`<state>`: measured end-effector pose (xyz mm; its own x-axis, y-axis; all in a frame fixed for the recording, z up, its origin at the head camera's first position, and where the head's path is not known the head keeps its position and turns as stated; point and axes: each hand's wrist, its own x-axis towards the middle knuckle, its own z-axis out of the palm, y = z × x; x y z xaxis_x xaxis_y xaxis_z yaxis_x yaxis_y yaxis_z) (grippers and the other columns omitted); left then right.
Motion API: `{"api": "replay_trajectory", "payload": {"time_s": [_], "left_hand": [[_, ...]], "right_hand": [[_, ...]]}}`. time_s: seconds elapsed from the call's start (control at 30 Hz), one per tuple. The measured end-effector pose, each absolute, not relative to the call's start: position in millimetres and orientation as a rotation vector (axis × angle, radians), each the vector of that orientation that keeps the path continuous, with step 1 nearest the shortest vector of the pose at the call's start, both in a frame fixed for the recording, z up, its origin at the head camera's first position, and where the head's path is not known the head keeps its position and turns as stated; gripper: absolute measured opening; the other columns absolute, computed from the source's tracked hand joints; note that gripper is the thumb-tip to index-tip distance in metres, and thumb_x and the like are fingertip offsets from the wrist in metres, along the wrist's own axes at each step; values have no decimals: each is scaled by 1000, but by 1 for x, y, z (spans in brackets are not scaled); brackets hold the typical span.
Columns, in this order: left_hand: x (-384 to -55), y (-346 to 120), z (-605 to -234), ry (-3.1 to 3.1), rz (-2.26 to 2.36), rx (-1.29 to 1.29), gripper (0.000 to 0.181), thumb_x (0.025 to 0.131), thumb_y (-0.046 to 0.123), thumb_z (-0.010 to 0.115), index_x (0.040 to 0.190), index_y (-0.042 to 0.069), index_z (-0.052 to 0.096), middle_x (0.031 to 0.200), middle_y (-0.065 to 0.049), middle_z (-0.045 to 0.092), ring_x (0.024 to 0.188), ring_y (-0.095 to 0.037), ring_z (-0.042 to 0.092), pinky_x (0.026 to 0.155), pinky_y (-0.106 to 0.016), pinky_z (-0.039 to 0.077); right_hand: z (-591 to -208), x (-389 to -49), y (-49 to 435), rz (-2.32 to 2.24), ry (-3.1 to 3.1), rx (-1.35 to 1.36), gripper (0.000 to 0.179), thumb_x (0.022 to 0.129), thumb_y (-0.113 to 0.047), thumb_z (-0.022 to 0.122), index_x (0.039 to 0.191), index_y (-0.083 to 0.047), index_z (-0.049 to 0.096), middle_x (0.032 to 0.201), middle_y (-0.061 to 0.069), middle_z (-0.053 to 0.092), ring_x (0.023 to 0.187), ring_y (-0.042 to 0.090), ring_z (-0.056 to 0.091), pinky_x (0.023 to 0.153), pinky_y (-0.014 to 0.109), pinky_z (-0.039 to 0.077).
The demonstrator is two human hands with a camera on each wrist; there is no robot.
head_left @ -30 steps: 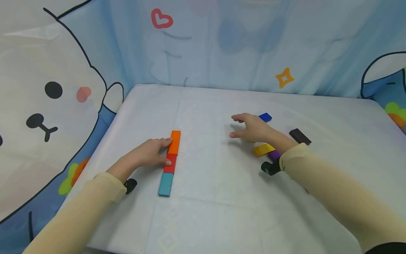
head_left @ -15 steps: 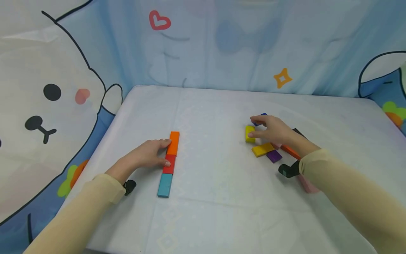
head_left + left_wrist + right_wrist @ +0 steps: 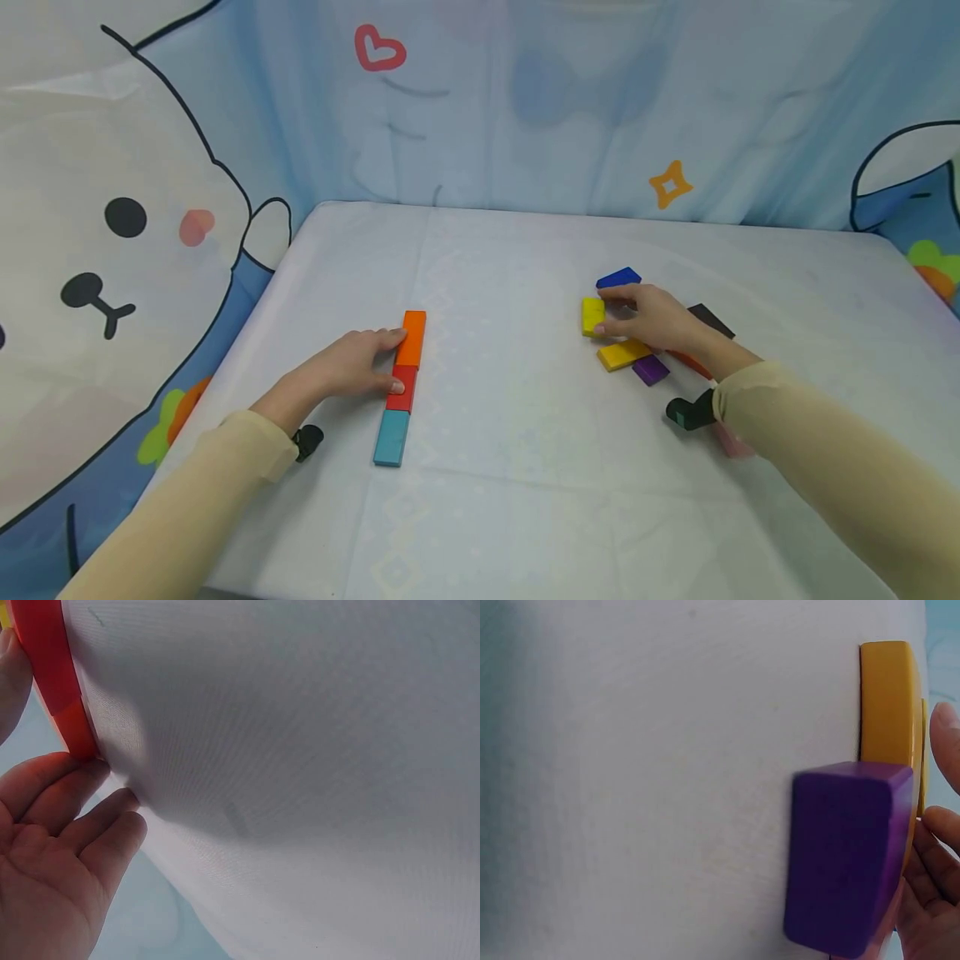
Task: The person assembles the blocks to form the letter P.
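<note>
In the left wrist view, lower fingers of the left hand (image 3: 352,362), hidden from the head view, are seen loosely extended, while the teal block (image 3: 392,437) is shown by the head view alone. A white cloth (image 3: 495,417) is backed by a blue printed curtain (image 3: 465,142). At left, the orange block (image 3: 413,337) and red block (image 3: 406,382), touched by forefinger and thumb, are lined near to far with the teal; at right, the yellow block (image 3: 592,315), likewise aligned, is approached by the right hand (image 3: 660,321), thumb and forefinger parted, contact unclear.
</note>
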<state>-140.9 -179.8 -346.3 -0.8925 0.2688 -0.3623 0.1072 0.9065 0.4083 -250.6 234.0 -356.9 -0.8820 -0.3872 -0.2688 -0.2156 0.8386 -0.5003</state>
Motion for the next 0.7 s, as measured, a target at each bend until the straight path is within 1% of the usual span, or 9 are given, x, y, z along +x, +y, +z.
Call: {"api": "replay_trajectory", "payload": {"time_s": [0.23,0.5,0.7], "left_hand": [[-141,-180,-348,2655,535,273,83,92,27,76,160,7,33,164,-18,37,153,-39,33,122,-54,35],[-142,-180,-349,2656,536,277,83,92,27,77,159,7,34,163,-18,38,153,-39,33,121,-55,36],[-143,-181,-349,2653,536,276,83,92,27,76,160,7,33,164,-18,37,153,-39,32,122,-54,35]], "right_hand": [[-358,-250,234,-687,2675,-441,69,96,-32,73,151,-1,46,154,30,43,142,50,40,118,65,33],[-360,-252,236,-713,2658,-383,69,96,-34,72,152,-3,46,155,30,41,141,49,39,119,64,34],[-361,-253,237,-742,2641,-345,68,97,-32,71,152,-3,46,155,29,41,141,47,39,119,62,34]]}}
